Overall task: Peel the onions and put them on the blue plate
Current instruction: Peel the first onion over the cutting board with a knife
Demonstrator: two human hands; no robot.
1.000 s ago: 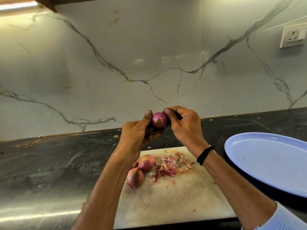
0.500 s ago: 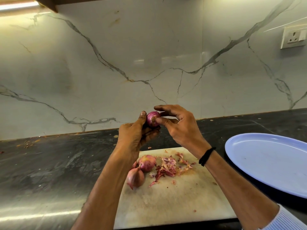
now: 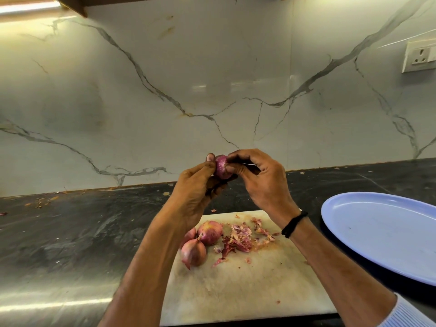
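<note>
We hold a small purple onion (image 3: 221,167) in the air, above the back edge of the cutting board (image 3: 247,291). Our left hand (image 3: 195,185) grips it from the left, thumb up along its side and fingers curled beneath. Our right hand (image 3: 259,182) pinches its top and right side between thumb and forefinger, so both hands meet on it. Near the board's left edge lie onions in their skins (image 3: 209,232), touching one another, one half hidden behind our left forearm. Just right of them, toward the back edge, is a heap of loose peels (image 3: 240,239). The blue plate (image 3: 382,234) sits on the dark counter (image 3: 70,232) beside the board's right edge. A black band (image 3: 293,224) circles our right wrist.
</note>
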